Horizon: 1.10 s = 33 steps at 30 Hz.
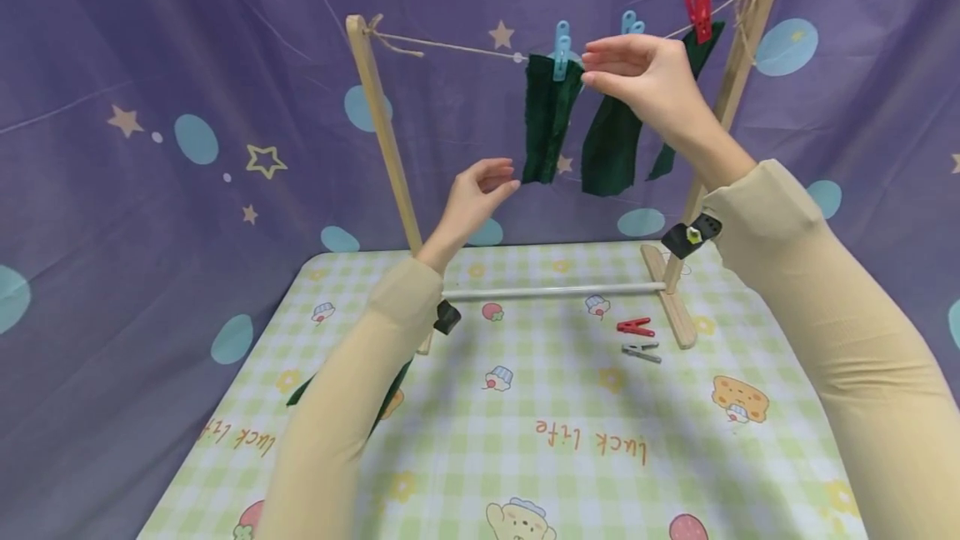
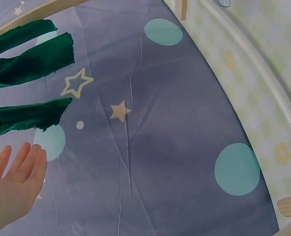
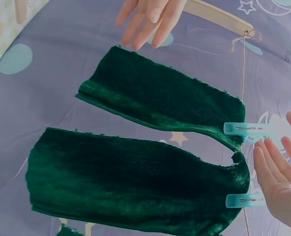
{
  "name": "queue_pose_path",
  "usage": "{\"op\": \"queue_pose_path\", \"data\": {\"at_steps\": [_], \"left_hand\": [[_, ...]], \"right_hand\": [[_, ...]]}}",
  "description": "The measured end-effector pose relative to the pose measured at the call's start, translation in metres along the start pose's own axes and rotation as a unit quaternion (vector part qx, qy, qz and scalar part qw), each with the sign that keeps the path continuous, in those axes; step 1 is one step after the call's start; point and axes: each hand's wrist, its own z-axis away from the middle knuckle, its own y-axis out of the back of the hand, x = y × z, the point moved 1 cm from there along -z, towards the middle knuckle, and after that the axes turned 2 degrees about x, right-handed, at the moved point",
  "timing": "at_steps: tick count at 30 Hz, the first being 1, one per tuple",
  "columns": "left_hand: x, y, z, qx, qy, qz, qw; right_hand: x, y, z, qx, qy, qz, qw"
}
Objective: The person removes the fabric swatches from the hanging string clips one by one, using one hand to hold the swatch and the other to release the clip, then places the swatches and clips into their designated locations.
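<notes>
Three dark green cloth strips hang from a string (image 1: 457, 46). A blue clothespin (image 1: 562, 52) clips the left strip (image 1: 546, 123); another blue clothespin (image 1: 632, 22) clips the middle strip (image 1: 609, 157). On the right strip (image 1: 663, 161) sits a red clothespin (image 1: 699, 13). My right hand (image 1: 651, 82) is raised beside the left strip's clothespin, its fingers gently bent and holding nothing. In the right wrist view, its fingertips are close to the blue clothespins. Near the left strip's lower end is my left hand (image 1: 480, 194), empty, with relaxed fingers spread in the left wrist view.
Wooden posts (image 1: 390, 140) hold the string at both ends, and a white rod (image 1: 555, 292) runs low between them. A red clothespin (image 1: 636, 327) and a grey clothespin (image 1: 641, 352) lie on the checked tablecloth (image 1: 465, 473). More green cloth (image 1: 393, 390) shows beneath my left arm.
</notes>
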Motion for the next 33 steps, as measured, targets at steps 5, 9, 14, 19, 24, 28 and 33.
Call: {"op": "queue_pose_path", "data": {"at_steps": [5, 9, 14, 19, 24, 28, 33], "left_hand": [[0.0, -0.003, -0.005, 0.003, -0.006, 0.002, 1.0], [0.0, -0.005, -0.01, 0.0, -0.008, 0.012, 0.9999], [-0.002, -0.01, -0.015, -0.008, -0.004, 0.023, 0.9997], [-0.005, -0.014, -0.018, -0.002, -0.002, 0.021, 0.9998], [-0.009, -0.017, -0.021, 0.007, 0.0, 0.03, 0.9995], [-0.011, -0.019, -0.023, 0.014, 0.002, 0.025, 0.9996], [-0.012, -0.022, -0.024, 0.024, 0.002, 0.012, 0.9996]], "right_hand": [[-0.003, -0.003, -0.008, 0.001, -0.001, 0.014, 0.9999], [-0.004, -0.005, -0.013, -0.001, -0.005, 0.02, 0.9998], [-0.004, -0.006, -0.019, -0.003, -0.01, 0.038, 0.9992], [-0.004, -0.008, -0.024, -0.004, -0.02, 0.031, 0.9993], [-0.005, -0.009, -0.029, -0.004, -0.025, 0.02, 0.9995], [-0.005, -0.011, -0.033, -0.002, -0.031, 0.015, 0.9994], [-0.004, -0.012, -0.037, -0.001, -0.043, 0.004, 0.999]]}}
